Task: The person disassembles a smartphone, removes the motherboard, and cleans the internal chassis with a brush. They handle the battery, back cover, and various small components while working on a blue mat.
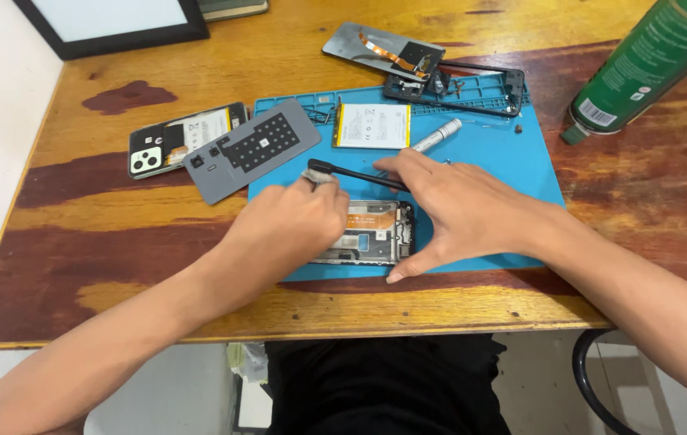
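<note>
An opened phone body (376, 232) lies on a blue work mat (521, 161), its inner boards showing. My left hand (287, 229) rests over its left half, with something small and grey pinched at the fingertips. My right hand (460, 213) holds a thin black brush-like tool (351, 171) across the phone, thumb stretched along the mat's near edge.
On the mat lie a white and yellow battery (372, 126), a silver pen-shaped tool (437, 135) and a black phone frame (472, 89). A grey plate (253, 149) and a phone back cover (168, 147) sit left. A green spray can (649, 64) lies at the right.
</note>
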